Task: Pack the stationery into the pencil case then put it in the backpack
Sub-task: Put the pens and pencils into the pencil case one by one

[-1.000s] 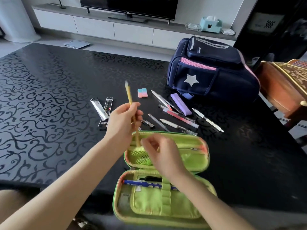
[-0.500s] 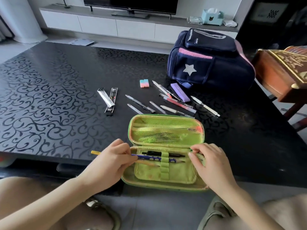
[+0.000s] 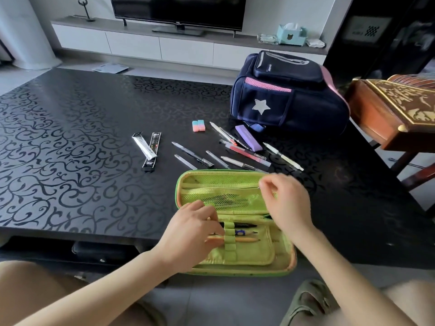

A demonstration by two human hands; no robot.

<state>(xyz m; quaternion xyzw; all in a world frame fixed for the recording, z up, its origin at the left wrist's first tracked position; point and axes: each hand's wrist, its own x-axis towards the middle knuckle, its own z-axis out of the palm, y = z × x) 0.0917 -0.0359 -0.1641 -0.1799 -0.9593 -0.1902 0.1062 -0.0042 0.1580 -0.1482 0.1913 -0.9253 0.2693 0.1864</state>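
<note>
Noting the green pencil case lying open at the near edge of the desk, lid half farther out. Finding the left hand resting over the nearer half, fingers pinching the left end of a yellow pencil passing under the elastic loop, just below a blue pencil and a black pen. Observing the right hand hovering over the lid's right end, fingers curled, thumb and forefinger close together; failing to determine any grip there. Logging loose pens, two refill packets, a pink-and-blue eraser pair and a purple eraser lying on the desk beyond the case. Recording the navy backpack sitting at the far right of the desk, well apart from the case.
</note>
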